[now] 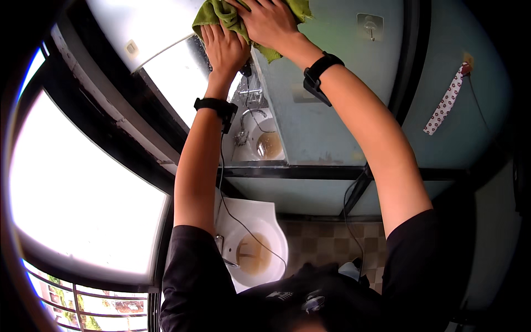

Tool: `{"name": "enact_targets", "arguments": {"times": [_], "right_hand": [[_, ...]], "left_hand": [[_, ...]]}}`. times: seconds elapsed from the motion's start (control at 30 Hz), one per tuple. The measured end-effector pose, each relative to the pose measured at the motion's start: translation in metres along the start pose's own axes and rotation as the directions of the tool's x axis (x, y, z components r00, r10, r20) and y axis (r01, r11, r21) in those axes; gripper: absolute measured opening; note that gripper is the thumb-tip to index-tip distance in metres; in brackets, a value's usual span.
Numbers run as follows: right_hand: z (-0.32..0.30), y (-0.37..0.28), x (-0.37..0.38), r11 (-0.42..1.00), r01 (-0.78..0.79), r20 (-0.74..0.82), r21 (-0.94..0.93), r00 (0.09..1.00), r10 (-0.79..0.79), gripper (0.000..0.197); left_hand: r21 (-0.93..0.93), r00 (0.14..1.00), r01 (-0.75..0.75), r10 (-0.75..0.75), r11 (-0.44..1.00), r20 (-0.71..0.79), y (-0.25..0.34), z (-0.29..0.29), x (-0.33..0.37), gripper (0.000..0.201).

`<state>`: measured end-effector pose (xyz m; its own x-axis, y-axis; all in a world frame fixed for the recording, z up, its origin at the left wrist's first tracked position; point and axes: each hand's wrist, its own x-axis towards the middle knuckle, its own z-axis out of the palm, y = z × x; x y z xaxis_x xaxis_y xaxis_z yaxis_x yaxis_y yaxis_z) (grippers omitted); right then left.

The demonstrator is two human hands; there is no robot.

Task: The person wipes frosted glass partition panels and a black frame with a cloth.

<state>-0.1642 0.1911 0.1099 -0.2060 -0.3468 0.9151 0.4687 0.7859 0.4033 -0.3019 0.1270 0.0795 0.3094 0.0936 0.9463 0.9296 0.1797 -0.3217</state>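
Observation:
Both my arms reach up to a green cloth (218, 12) at the top edge of the head view. It is bunched against the upper part of a wall mirror (180, 69). My left hand (225, 51) is closed on the cloth's lower left part, fingers pressed into its folds. Higher and to the right, my right hand (267, 23) grips the cloth too, its fingertips partly cut off by the frame. A loose corner of cloth hangs below my right hand. Black bands circle both wrists. The mirror reflects a washbasin and tap.
A white washbasin (279, 235) holding brownish water stands below, with a metal tap (224, 252) at its left. Greenish panels (326, 122) in dark frames fill the right, with a hook (370, 27) and a patterned strip (445, 102). A bright window (83, 193) is left. Thin cables hang down.

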Motion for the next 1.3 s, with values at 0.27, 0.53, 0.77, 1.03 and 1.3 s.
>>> {"name": "enact_targets", "arguments": {"times": [0.27, 0.53, 0.77, 1.03, 1.3], "right_hand": [[0.006, -0.033, -0.041, 0.99, -0.041, 0.0, 0.134, 0.999, 0.042, 0.048], [0.005, -0.062, -0.13, 0.998, 0.03, 0.27, 0.059, 0.962, -0.045, 0.05], [-0.009, -0.112, -0.24, 0.951, 0.067, 0.506, 0.301, 0.835, -0.218, 0.052], [-0.013, -0.142, -0.292, 0.946, 0.049, 0.562, 0.32, 0.795, -0.231, 0.052], [0.026, -0.116, -0.106, 0.995, -0.012, 0.282, 0.095, 0.959, -0.015, 0.051]], "left_hand": [[-0.049, 0.998, 0.053, -0.054, 0.997, -0.019, 0.004, 0.004, -0.052, 0.057], [-0.081, 0.957, 0.209, -0.187, 0.974, 0.223, 0.05, -0.003, -0.149, 0.066], [-0.037, 0.835, 0.398, -0.345, 0.917, 0.428, 0.104, -0.021, -0.294, 0.065], [-0.088, 0.778, 0.431, -0.321, 0.898, 0.54, 0.129, -0.043, -0.34, 0.062], [-0.01, 0.922, 0.298, -0.285, 0.954, 0.262, 0.002, -0.022, -0.172, 0.068]]}}
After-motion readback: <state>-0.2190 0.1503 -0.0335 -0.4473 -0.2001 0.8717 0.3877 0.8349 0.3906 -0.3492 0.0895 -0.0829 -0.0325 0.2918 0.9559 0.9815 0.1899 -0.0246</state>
